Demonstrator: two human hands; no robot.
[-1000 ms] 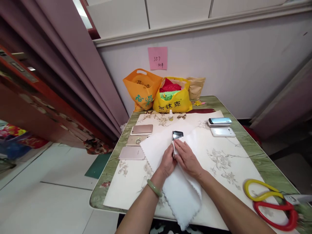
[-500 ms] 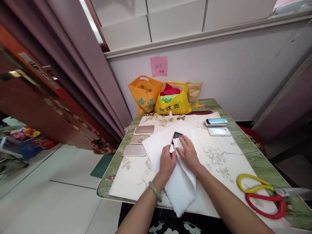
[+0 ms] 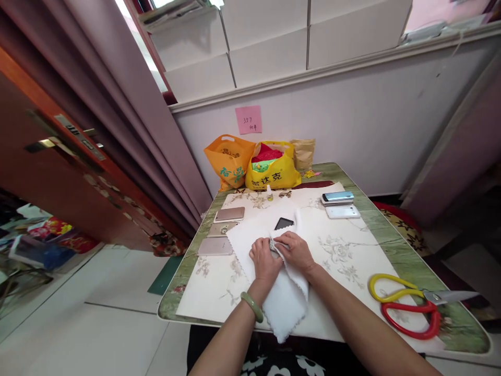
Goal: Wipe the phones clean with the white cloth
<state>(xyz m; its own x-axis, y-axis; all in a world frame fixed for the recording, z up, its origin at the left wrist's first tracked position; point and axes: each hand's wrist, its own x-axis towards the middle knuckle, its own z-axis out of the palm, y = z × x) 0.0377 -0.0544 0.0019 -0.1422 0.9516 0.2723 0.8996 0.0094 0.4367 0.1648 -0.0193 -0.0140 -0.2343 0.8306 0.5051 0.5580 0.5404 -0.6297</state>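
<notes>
A dark phone (image 3: 283, 224) lies on a white cloth (image 3: 282, 303) spread over the table's middle. My left hand (image 3: 263, 259), with a green bangle on the wrist, grips the phone's near end. My right hand (image 3: 294, 250) presses a fold of the white cloth onto the phone's lower part. Only the phone's far end shows beyond my fingers.
Three pinkish-gold phones (image 3: 216, 246) lie in a column at the left, two light phones (image 3: 340, 204) at the far right. Large red and yellow scissors (image 3: 407, 308) lie near the right front edge. Orange and yellow bags (image 3: 270, 175) and a small bottle (image 3: 270, 193) stand at the back.
My right hand has slid the cloth back down the phone toward me. The view has lifted and pulled back, so everything looks smaller and lower.
</notes>
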